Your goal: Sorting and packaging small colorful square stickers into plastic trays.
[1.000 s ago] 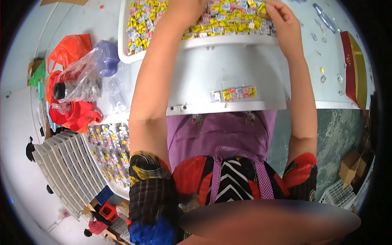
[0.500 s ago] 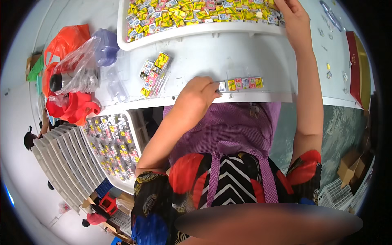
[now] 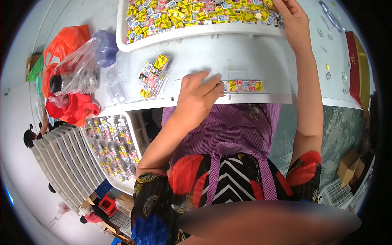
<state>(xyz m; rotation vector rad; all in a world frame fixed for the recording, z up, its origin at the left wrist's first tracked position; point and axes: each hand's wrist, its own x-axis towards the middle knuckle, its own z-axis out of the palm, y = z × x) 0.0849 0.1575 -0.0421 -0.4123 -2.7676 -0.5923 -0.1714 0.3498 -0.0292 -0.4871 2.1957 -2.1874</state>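
Observation:
A row of small printed boxes [image 3: 246, 85] in yellow, pink and white lies in a clear plastic holder near the table's front edge. My left hand [image 3: 197, 98] is at the row's left end, fingers stretched and apart, fingertips touching the end box. At the upper right, my right hand [image 3: 293, 18] reaches over the right side of a white tray [image 3: 204, 32] heaped with loose boxes of the same kind. Its fingers are bent together among the boxes; what they hold, if anything, is hidden. Left of my left hand lies a filled clear pack of boxes [image 3: 153, 76].
A lower white tray [image 3: 132, 134] holds many filled packs, beside a stack of white trays [image 3: 69, 163]. On the table's left are red bags [image 3: 73, 108], a clear plastic bag and an empty clear case [image 3: 116, 85]. Scissors [image 3: 330, 15] and a dark red box [image 3: 356, 67] sit right.
My left hand's fingers have straightened and spread, and the hand has shifted slightly right against the row's left end. My right hand stays at the tray with little movement.

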